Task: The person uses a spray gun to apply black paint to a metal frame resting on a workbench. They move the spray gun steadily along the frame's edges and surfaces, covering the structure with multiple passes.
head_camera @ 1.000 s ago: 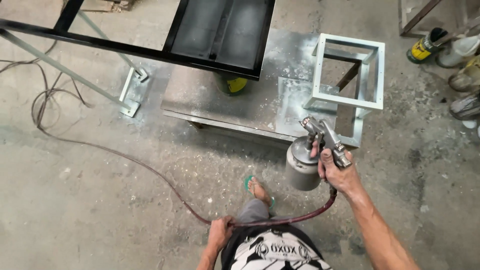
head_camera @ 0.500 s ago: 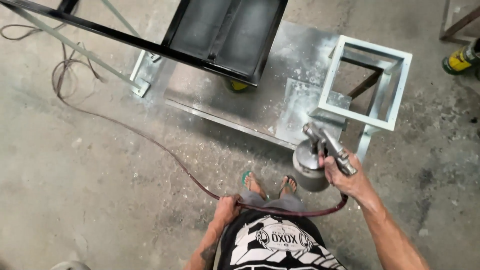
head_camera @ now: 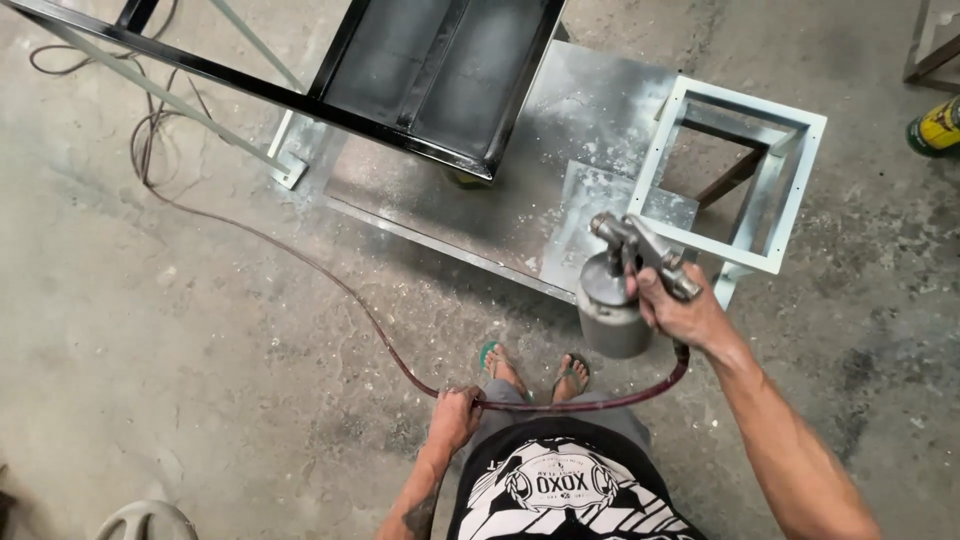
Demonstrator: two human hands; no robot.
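Grey metal spray gun [head_camera: 625, 285] sits clamped in my right hand [head_camera: 680, 312] beside the silver frame [head_camera: 735, 175]; my left hand [head_camera: 455, 418] fingers close round the dark-red hose [head_camera: 330, 282].

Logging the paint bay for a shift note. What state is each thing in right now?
Spray gun: gripped by the right hand, nozzle toward the square frame.
Paint cup: hanging under the gun.
Air hose: trailing across the floor, held by the left hand.
Square frame: pale coated, standing on the sheet.
Metal sheet: flat on the floor, oversprayed.
Black frame: dark, glossy.
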